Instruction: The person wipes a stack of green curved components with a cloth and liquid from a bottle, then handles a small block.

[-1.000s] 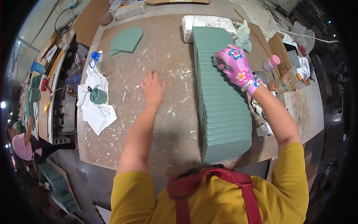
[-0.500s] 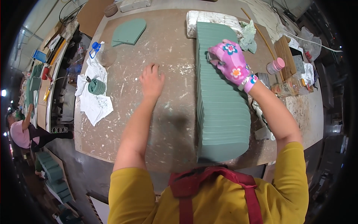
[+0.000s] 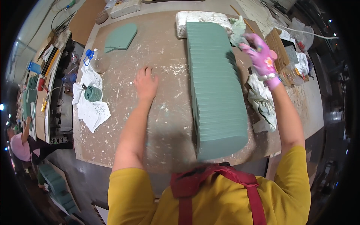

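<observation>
My bare left hand [image 3: 145, 84] lies on the brown work board [image 3: 165, 75] with its fingers slightly spread, holding nothing. To its right stretches a long row of thin green rounded pieces [image 3: 215, 86], packed upright face to face. My right hand [image 3: 262, 62], in a pink flowered glove, is off the right side of the row. Its thumb and fingers are apart, close by a crumpled pale green cloth [image 3: 237, 32]; no held object shows. Flat green pieces [image 3: 122, 36] with one rounded end lie at the far left of the board.
A white-wrapped block [image 3: 182, 24] stands behind the row's far end. Crumpled white cloth [image 3: 262, 97] lies along its right. At left are a blue-capped clear bottle [image 3: 98, 63] and a green-wrapped roll [image 3: 93, 93] on white cloth [image 3: 93, 116]. Another person [image 3: 22, 144] works far left.
My right hand has moved off the top of the green row, out to the right beside it, and its fingers have spread. My left hand stays on the board. The whole view has shifted slightly.
</observation>
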The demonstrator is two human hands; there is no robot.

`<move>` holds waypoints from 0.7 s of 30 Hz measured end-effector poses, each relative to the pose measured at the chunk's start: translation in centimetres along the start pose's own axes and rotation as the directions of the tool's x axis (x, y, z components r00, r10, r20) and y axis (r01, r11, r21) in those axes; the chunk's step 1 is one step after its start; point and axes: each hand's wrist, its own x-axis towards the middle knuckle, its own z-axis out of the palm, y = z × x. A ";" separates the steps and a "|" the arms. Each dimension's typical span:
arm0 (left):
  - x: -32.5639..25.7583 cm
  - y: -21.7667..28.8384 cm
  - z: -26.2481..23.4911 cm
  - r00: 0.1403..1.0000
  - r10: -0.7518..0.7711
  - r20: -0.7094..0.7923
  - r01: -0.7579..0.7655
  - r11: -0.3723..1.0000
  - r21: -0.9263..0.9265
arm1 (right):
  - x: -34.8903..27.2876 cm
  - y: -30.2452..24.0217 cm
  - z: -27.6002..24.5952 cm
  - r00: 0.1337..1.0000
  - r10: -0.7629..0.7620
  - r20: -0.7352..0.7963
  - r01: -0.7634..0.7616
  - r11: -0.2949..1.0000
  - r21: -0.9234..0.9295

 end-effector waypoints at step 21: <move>-21.1 12.0 -11.4 0.915 0.068 0.398 0.322 0.472 -0.821 | -18.1 -1.2 -3.6 0.945 0.323 -0.051 -0.309 0.932 0.189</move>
